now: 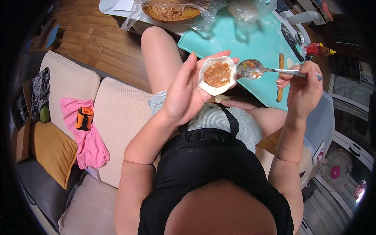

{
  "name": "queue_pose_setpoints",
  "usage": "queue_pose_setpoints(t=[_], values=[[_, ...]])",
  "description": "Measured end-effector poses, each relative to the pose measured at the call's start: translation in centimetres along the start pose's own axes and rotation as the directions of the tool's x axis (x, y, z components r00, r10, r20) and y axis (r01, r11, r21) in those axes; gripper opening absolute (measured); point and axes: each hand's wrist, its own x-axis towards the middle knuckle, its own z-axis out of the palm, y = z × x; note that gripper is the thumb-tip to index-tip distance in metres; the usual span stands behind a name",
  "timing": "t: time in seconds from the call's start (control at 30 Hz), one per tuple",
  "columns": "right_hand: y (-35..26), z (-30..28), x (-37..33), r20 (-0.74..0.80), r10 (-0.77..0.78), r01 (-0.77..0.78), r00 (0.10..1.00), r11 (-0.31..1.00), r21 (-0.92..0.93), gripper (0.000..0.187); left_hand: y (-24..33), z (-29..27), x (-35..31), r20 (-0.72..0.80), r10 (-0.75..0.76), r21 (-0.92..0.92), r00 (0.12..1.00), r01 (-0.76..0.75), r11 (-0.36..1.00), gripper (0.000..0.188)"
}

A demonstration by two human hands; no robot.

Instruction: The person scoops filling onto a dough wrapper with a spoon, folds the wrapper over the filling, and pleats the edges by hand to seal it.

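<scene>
On the palm and fingers of my left hand (179,96) lies a round white dumpling wrapper (214,91), spread flat. A mound of brownish meat filling (217,74) covers its middle. My right hand (303,92) grips a metal spoon (284,71) by its handle, fingers closed around it. The spoon's bowl, smeared with bits of filling, is just right of the wrapper, close to my left fingertips. Below the spoon handle, a thin wooden rolling pin (279,94) rests on the turquoise mat (231,43), with a pale dough piece (290,62) beside it.
A brown bowl (192,16) of meat filling stands at the far edge, near plastic bags (250,11). A dark-bladed knife (290,41) and a red bottle (317,49) are at far right. A sofa (117,105) is on the left, a fan (336,171) on the right.
</scene>
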Motion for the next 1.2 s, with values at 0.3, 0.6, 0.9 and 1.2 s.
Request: queue_pose_setpoints(t=[0.3, 0.6, 0.9, 1.2], values=[[1.5, 2.9, 0.0, 0.260, -0.430, 0.492, 0.865, 0.829, -0.265, 0.032, 1.0, -2.1, 0.2, -0.028, 0.043, -0.033, 0.999, -0.044, 0.998, 0.068], [7.1, 6.4, 5.6, 0.558, -0.552, 0.784, 0.620, 0.408, -0.468, 0.023, 2.8, -4.8, 0.1, -0.300, 0.255, -0.062, 0.919, -0.285, 0.956, 0.064], [20.6, 11.9, 13.6, 0.772, -0.318, 0.834, 0.551, 0.201, -0.513, 0.030, 4.7, -5.5, -0.6, -0.351, 0.304, -0.008, 0.886, -0.328, 0.945, 0.064], [10.8, 8.3, 4.4, 0.442, 0.006, 0.079, 0.897, 0.982, -0.174, 0.032, 2.7, -4.7, 0.3, -0.119, 0.091, 0.137, 0.989, -0.074, 0.988, 0.071]])
